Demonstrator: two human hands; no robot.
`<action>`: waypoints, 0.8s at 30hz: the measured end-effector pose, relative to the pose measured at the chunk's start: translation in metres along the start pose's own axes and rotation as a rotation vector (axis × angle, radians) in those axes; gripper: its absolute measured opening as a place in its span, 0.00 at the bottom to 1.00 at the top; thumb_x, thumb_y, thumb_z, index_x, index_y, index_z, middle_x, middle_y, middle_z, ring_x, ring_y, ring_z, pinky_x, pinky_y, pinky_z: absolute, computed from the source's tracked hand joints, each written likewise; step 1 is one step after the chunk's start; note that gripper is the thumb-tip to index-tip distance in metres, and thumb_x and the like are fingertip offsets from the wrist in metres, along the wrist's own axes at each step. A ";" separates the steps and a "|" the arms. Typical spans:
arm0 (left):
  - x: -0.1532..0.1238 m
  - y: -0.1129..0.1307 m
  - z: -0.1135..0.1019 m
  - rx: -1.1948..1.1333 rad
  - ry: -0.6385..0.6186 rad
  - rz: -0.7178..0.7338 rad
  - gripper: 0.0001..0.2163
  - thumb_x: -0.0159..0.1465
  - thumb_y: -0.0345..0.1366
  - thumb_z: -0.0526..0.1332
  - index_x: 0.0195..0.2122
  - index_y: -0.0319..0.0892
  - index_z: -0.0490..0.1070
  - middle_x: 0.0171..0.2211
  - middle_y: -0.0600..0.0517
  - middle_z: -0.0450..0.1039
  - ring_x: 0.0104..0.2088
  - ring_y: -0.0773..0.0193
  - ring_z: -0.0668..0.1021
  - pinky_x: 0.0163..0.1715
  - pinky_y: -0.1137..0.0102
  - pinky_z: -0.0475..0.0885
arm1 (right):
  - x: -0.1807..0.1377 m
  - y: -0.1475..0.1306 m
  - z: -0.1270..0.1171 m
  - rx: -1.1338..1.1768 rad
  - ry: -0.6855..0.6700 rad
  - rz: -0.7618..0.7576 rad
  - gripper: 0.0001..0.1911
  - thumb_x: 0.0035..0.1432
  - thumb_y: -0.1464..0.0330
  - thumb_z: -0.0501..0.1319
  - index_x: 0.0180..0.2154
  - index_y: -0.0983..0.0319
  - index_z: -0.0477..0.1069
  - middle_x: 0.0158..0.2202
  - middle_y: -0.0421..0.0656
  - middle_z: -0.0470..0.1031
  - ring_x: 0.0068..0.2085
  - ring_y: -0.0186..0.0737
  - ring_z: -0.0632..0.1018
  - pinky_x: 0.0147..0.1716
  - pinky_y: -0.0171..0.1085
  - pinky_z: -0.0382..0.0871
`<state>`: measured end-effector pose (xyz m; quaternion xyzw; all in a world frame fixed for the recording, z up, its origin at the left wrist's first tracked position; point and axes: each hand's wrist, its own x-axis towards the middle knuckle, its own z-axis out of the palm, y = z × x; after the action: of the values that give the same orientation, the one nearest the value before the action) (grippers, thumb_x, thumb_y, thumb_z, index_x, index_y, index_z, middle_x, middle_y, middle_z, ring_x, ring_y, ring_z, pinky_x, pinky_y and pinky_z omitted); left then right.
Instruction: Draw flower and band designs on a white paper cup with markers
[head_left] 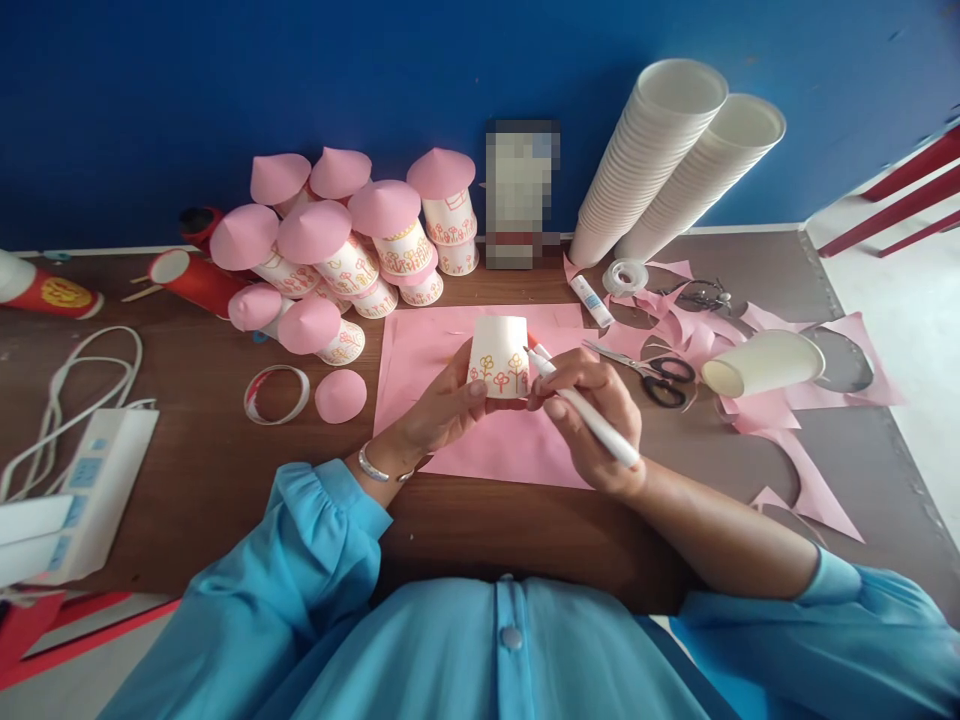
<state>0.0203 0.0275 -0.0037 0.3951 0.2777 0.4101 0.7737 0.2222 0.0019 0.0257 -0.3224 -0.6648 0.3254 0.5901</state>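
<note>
The left hand [441,412] pinches a flowered cup [498,345], and the right hand [613,400] pinches a white pen [606,434] beside it.

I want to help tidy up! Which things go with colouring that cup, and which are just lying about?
Seem to belong:
flowered paper cup, in the left hand
white marker, in the right hand

Probably just lying about for now:
scissors
pink paper scraps
power strip
</note>
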 end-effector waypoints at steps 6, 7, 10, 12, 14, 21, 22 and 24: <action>-0.002 -0.001 0.000 0.008 -0.020 -0.051 0.30 0.60 0.55 0.75 0.60 0.50 0.75 0.53 0.45 0.81 0.50 0.51 0.84 0.49 0.58 0.81 | -0.003 0.004 0.001 -0.197 -0.095 -0.258 0.20 0.66 0.76 0.65 0.56 0.53 0.74 0.39 0.44 0.81 0.39 0.46 0.82 0.37 0.47 0.83; -0.001 -0.001 0.000 0.012 -0.022 -0.038 0.31 0.57 0.53 0.78 0.59 0.49 0.76 0.51 0.45 0.82 0.49 0.50 0.84 0.49 0.57 0.81 | -0.003 0.004 0.001 -0.191 -0.108 -0.261 0.20 0.66 0.76 0.65 0.56 0.54 0.74 0.39 0.45 0.81 0.39 0.47 0.82 0.36 0.46 0.83; 0.000 -0.001 0.002 0.021 -0.021 -0.024 0.30 0.52 0.46 0.81 0.55 0.47 0.77 0.45 0.47 0.82 0.45 0.52 0.84 0.47 0.58 0.80 | -0.004 0.002 -0.001 -0.117 -0.151 -0.240 0.15 0.67 0.72 0.66 0.54 0.55 0.75 0.39 0.46 0.82 0.40 0.47 0.83 0.35 0.45 0.82; 0.000 0.000 0.004 -0.001 -0.043 -0.045 0.28 0.54 0.44 0.80 0.55 0.47 0.77 0.44 0.47 0.82 0.44 0.53 0.84 0.48 0.58 0.80 | -0.005 -0.002 -0.005 -0.045 -0.165 -0.161 0.13 0.69 0.69 0.66 0.54 0.55 0.75 0.38 0.45 0.83 0.38 0.46 0.84 0.34 0.44 0.82; 0.000 0.002 0.006 -0.043 -0.084 -0.062 0.26 0.56 0.44 0.79 0.54 0.47 0.78 0.45 0.46 0.83 0.45 0.52 0.85 0.50 0.56 0.81 | -0.005 -0.007 -0.009 -0.020 -0.133 -0.026 0.12 0.70 0.67 0.65 0.54 0.53 0.75 0.38 0.44 0.83 0.34 0.45 0.84 0.32 0.44 0.81; -0.001 0.003 0.005 -0.088 -0.101 -0.032 0.20 0.58 0.39 0.77 0.51 0.44 0.80 0.43 0.47 0.83 0.43 0.58 0.84 0.47 0.64 0.80 | 0.002 -0.010 -0.008 0.000 -0.151 -0.142 0.07 0.65 0.74 0.63 0.45 0.60 0.75 0.34 0.44 0.79 0.33 0.43 0.84 0.28 0.40 0.80; 0.000 0.002 0.004 -0.089 -0.096 -0.025 0.20 0.58 0.39 0.78 0.51 0.44 0.80 0.43 0.48 0.83 0.43 0.59 0.83 0.47 0.65 0.79 | 0.002 -0.008 -0.007 -0.003 -0.153 -0.157 0.07 0.64 0.75 0.64 0.44 0.60 0.75 0.33 0.44 0.79 0.34 0.43 0.84 0.28 0.39 0.80; 0.000 0.001 0.003 -0.084 -0.084 -0.026 0.20 0.57 0.39 0.78 0.50 0.44 0.80 0.44 0.47 0.83 0.43 0.58 0.83 0.46 0.65 0.79 | 0.000 -0.006 -0.005 -0.007 -0.147 -0.159 0.09 0.63 0.76 0.65 0.43 0.60 0.74 0.34 0.43 0.79 0.34 0.43 0.84 0.29 0.39 0.81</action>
<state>0.0220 0.0265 -0.0008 0.3753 0.2327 0.3944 0.8059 0.2268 -0.0013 0.0312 -0.2460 -0.7310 0.2982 0.5624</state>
